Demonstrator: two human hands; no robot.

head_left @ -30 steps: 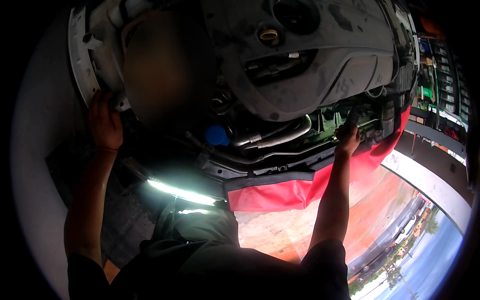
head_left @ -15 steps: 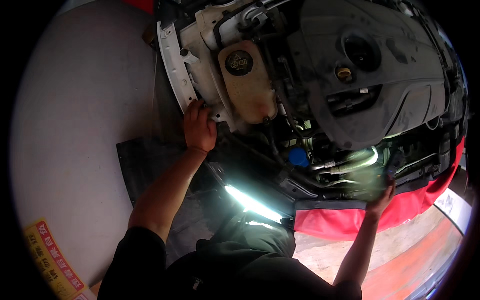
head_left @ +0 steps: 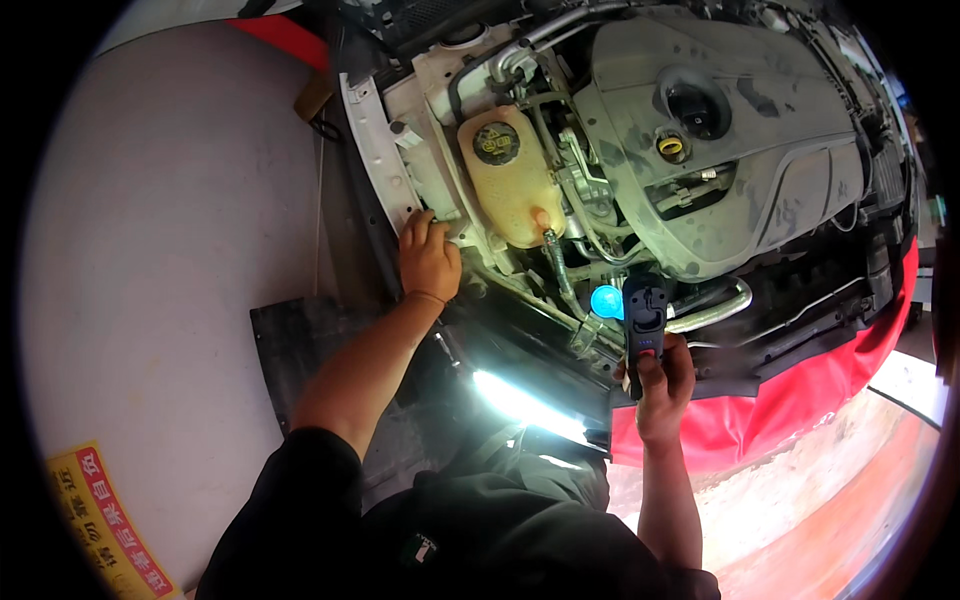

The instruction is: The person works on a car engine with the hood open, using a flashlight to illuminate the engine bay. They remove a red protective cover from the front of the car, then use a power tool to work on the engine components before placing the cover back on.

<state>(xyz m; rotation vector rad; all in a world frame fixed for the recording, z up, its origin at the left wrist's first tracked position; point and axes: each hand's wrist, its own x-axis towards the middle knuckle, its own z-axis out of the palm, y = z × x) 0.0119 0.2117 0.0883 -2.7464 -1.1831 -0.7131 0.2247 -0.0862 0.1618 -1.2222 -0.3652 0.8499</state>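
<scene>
My right hand grips a black handheld work light with a red button under the thumb. The light stands over the front of the engine bay, beside a bright blue cap. Its beam falls on the engine side. My left hand lies with fingers extended on the white fender edge and holds nothing. Close to that hand is a yellowish coolant tank with a black cap. To the right spreads a dusty grey engine cover with a yellow oil dipstick handle.
A red fender cover drapes over the car's front edge. A lit bar lamp glows at the front left corner, close to my body. Metal pipes cross the bay's front. A yellow and red sign lies at lower left.
My right hand has moved left with the work light, from the bay's right front to beside the blue cap. The coolant tank and engine cover are now brighter. My left hand stays on the fender.
</scene>
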